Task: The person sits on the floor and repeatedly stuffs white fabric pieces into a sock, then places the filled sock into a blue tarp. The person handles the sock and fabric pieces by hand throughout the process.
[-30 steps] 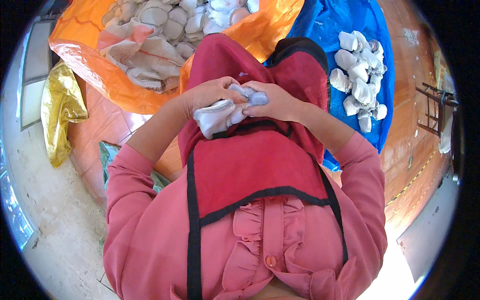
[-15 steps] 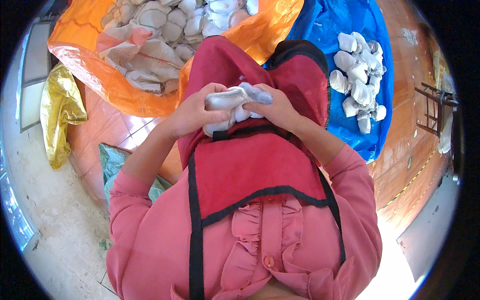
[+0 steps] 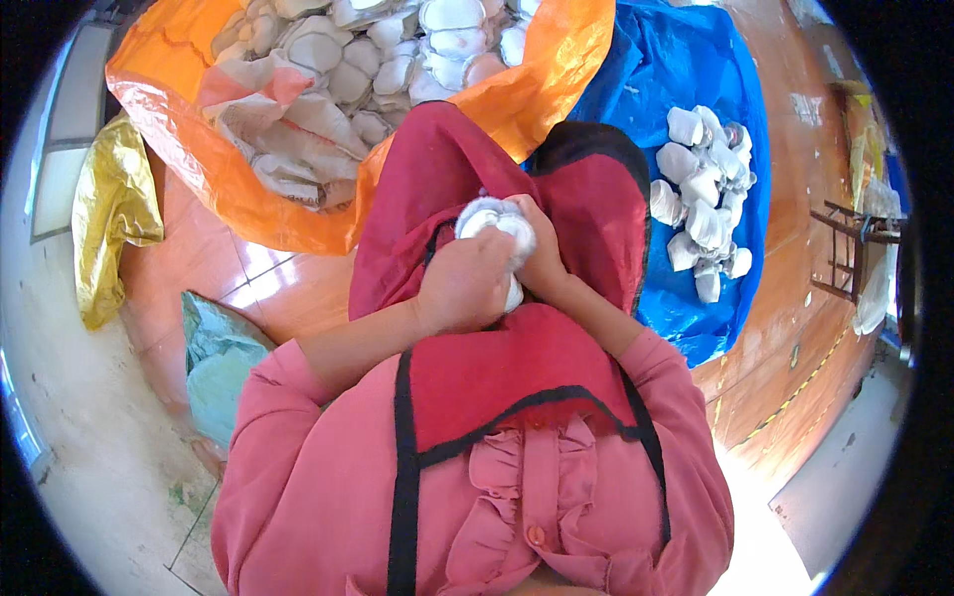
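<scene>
Over my lap I hold a white padded fabric piece with a greyish fluffy edge, its exact kind unclear. My left hand lies across its near side, fingers closed on the piece and partly pressed into its middle. Wrapped round the right side of the same piece is my right hand. Part of the white fabric shows below the hands. Beneath them are the red apron and my dark red-covered knees.
A large orange sack beyond my left knee holds many flat white padded pieces. To the right, white cup-shaped pieces lie piled on a blue sheet. A yellow sack and a green sack lie at left; a rack stands far right.
My left hand has moved right and nearer to me, over the piece. The piece is now bunched upright between both hands, where before it was held stretched sideways. The view has shifted slightly.
</scene>
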### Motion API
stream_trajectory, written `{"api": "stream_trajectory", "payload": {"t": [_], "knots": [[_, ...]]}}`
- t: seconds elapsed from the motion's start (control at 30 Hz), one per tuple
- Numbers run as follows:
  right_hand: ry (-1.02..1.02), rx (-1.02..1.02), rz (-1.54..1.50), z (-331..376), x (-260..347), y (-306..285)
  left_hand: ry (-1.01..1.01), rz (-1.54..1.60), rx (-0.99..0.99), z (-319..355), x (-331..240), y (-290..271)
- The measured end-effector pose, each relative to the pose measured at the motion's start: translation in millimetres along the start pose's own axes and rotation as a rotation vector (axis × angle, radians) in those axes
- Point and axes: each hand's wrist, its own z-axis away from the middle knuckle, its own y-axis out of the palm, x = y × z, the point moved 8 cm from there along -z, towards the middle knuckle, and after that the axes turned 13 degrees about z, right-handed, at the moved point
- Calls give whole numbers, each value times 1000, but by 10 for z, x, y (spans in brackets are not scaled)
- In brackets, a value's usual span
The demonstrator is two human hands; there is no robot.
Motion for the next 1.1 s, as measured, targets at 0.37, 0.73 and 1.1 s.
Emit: {"api": "stream_trajectory", "payload": {"t": [0.37,0.73,1.1], "knots": [[254,-9,-919,-95,-219,-12,452,-244,99,-60,-399,-63],[-42,381,-226,-107,442,-7,945,-470,63,433,-249,-227],[-147,479,57,-125,359,-16,815,-282,488,451,14,-129]]}}
